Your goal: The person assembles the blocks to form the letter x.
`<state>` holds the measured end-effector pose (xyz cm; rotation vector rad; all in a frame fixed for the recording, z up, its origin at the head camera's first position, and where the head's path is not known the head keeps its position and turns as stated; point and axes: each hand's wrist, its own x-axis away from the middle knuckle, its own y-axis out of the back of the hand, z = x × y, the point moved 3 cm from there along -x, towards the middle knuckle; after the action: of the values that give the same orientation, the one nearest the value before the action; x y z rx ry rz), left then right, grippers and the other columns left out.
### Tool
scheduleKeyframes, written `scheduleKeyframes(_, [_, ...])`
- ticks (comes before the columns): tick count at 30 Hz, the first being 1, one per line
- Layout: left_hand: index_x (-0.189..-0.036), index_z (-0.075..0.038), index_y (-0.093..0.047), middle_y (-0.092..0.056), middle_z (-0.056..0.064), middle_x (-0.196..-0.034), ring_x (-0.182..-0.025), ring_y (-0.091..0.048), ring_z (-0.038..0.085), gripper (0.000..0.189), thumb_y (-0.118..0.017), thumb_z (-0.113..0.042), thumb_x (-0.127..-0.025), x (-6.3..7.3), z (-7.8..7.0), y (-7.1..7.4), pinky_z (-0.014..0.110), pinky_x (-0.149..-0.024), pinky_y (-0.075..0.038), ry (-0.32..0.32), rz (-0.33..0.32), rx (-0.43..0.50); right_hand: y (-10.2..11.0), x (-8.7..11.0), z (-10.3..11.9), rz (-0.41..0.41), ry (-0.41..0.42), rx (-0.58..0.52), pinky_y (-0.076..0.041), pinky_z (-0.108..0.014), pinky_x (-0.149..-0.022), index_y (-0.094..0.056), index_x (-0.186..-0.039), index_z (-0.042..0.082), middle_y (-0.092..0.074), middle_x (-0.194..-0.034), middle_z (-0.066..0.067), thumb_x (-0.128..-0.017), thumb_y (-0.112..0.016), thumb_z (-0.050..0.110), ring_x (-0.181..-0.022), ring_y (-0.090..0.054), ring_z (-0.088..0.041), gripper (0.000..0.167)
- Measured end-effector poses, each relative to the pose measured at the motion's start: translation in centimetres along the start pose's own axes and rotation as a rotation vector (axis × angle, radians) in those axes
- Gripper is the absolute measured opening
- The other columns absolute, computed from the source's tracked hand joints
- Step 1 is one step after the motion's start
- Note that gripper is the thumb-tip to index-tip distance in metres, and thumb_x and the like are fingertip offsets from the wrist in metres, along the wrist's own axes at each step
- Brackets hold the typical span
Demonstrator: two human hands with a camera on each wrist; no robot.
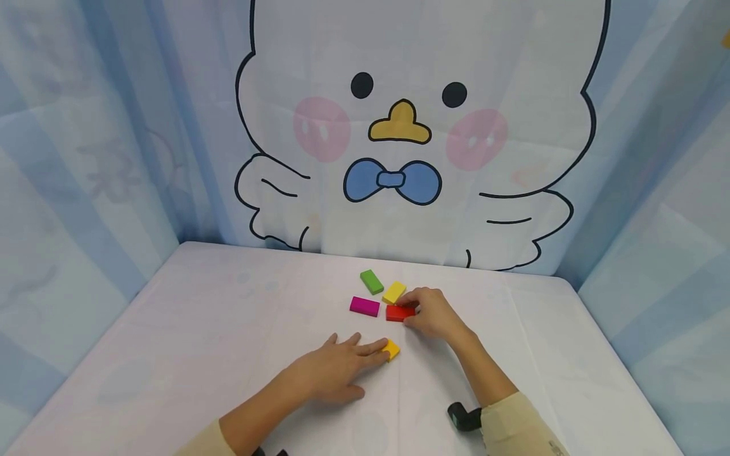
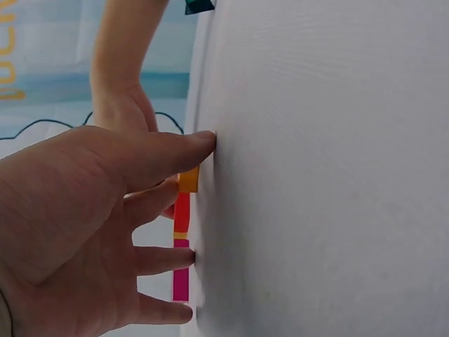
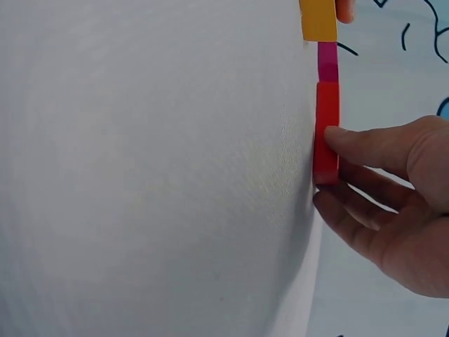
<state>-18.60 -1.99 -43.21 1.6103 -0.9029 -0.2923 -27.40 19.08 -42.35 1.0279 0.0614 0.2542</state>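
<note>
My right hand (image 1: 431, 311) pinches a red block (image 1: 399, 313) at its right end, thumb on the near side, as the right wrist view also shows. The red block lies flat on the table. My left hand (image 1: 336, 369) is spread with straight fingers over the cloth, and its fingertips touch an orange-yellow block (image 1: 391, 349). Part of that block is hidden under the fingers. Just left of the red block is a magenta block (image 1: 364, 306). Behind it, by my right fingertips, lies a yellow block (image 1: 394, 292), with a green block (image 1: 372, 282) farther back.
A pale cloth covers the table (image 1: 228, 316). Behind it hangs a curtain (image 1: 393, 228) printed with a cartoon bird, and similar curtains flank both sides. A black device (image 1: 464, 418) sits at my right sleeve (image 1: 519, 424).
</note>
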Motion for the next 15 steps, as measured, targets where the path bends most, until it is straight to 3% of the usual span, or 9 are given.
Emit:
scheduleKeyframes(6, [-0.16,-0.045,-0.036,-0.019,-0.027,-0.17,-0.156,-0.033,0.037,0.076,-0.073,-0.033,-0.096,0.13,0.52,0.1,0.076,-0.116,-0.029,-0.013,0.026,0.065,-0.17,-0.07,-0.17,-0.004,-0.014,-0.003,-0.058,-0.041,-0.098,-0.078,-0.121,0.013,-0.073,-0.113,-0.004,-0.086,-0.082,0.001,-0.104,-0.063,-0.022,0.037])
scheduleKeyframes(15, [-0.161,-0.046,-0.034,-0.016,-0.028,-0.17,-0.158,-0.027,0.039,0.081,-0.076,-0.045,-0.091,0.06,0.9,0.01,0.079,-0.117,-0.023,-0.044,0.032,0.119,-0.03,0.06,-0.18,-0.008,-0.01,-0.005,-0.059,-0.041,-0.097,-0.079,-0.12,0.013,-0.072,-0.114,-0.004,-0.086,-0.081,0.0,-0.104,-0.063,-0.022,0.036])
